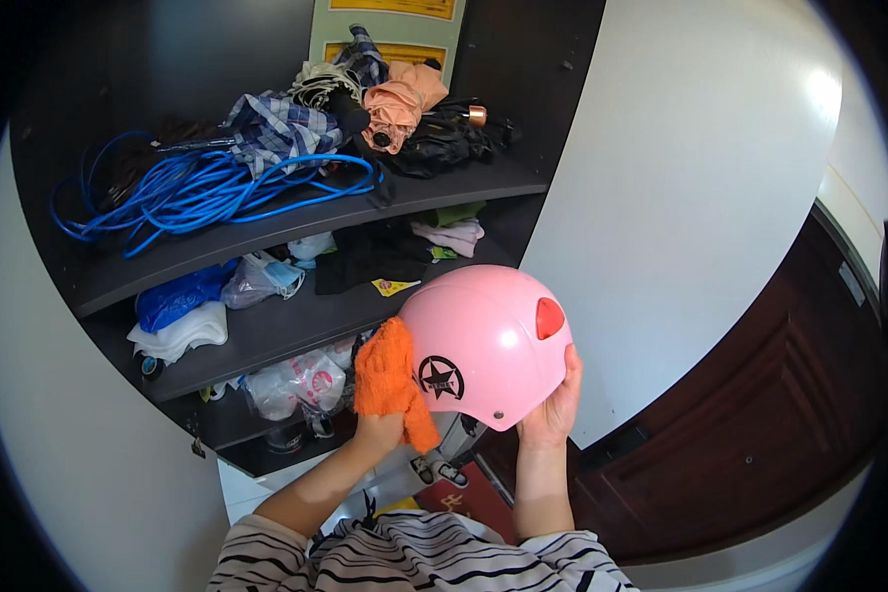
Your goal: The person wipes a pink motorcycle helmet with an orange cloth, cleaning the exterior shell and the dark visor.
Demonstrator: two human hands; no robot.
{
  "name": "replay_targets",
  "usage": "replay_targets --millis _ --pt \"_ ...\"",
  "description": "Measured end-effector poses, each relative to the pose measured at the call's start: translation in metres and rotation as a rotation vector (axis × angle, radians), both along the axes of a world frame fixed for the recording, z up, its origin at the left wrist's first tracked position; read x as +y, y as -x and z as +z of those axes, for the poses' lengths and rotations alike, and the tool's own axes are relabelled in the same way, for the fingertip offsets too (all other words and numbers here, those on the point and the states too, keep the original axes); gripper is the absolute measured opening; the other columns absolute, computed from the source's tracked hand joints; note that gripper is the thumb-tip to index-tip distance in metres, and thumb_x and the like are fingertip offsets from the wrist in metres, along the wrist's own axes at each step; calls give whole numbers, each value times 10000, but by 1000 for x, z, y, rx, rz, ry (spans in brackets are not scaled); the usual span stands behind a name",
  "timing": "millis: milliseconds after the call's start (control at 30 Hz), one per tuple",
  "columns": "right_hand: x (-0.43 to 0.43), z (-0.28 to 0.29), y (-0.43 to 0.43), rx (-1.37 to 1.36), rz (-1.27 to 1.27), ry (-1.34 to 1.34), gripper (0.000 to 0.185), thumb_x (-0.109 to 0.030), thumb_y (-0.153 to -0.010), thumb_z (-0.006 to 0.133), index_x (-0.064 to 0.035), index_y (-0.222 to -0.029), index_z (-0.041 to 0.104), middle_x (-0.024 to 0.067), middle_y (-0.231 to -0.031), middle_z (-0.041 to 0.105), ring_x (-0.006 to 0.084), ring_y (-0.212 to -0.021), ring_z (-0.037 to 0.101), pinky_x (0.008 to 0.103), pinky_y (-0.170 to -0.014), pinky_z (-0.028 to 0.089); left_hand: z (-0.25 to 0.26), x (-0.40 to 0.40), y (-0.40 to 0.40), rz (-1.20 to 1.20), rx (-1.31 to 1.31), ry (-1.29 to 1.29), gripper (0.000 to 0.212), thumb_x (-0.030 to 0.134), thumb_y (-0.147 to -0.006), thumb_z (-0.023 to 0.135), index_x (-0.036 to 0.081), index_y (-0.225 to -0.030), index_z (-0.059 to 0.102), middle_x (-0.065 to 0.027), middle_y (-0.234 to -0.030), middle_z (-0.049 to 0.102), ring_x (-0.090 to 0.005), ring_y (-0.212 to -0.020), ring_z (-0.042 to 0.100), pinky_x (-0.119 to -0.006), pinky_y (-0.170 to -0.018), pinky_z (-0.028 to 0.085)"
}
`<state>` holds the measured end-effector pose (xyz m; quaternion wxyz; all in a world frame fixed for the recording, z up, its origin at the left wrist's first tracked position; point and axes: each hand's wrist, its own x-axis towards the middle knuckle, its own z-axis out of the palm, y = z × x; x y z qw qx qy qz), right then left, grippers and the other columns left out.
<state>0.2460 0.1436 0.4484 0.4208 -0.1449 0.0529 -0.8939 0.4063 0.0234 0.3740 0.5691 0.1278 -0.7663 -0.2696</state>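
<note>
A glossy pink helmet (481, 333) with a black star emblem and a red insert is held up in front of the shelves. My right hand (553, 411) grips its lower right edge, fingers partly hidden behind the shell. At the helmet's left side, an orange towel-like cloth (385, 370) is draped over my left hand (382, 429), which holds it against the shell. The cloth hides most of the left fingers.
Behind the helmet, a dark cabinet shelf (444, 194) bears a coiled blue cable (192, 192), a plaid umbrella (285, 129) and a peach umbrella (403, 103). Lower shelves hold plastic bags (296, 381) and cloths. A white cabinet door (681, 185) stands to the right, near a dark red-brown door (747, 414).
</note>
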Motion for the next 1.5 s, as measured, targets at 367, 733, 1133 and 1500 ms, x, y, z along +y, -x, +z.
replay_targets --millis 367,733,1133,1500 --pt "-12 -3 -4 2 -19 8 462 -288 -929 490 -10 -1297 463 145 -1301 526 288 -1181 505 440 -1025 397 35 33 19 -141 -106 219 523 201 -754 684 29 -1228 547 -158 -1285 515 -369 -1227 442 -513 -1040 301" --pt "0 -2 11 -77 -41 13 445 -288 -945 460 -4 -1287 476 153 -1291 533 292 -1166 512 436 -1010 402 25 29 16 -159 -281 308 461 227 -789 667 99 -1222 576 -100 -1281 537 -344 -1212 465 -508 -1039 324" --pt "2 -3 25 -97 52 175 487 -284 -937 473 -14 -1339 427 156 -1358 476 309 -1229 464 464 -1040 374 -12 30 -5 -615 -50 -927 428 97 -756 664 33 -1170 580 -149 -1128 598 -310 -1103 546 -467 -964 405" --pt "1 4 5 -57 -17 110 487 -324 -943 470 -27 -1328 448 145 -1341 494 288 -1189 496 443 -1014 402 34 14 3 -201 -41 -276 403 113 -723 637 21 -1115 617 -153 -1180 578 -402 -1167 468 -503 -1007 333"
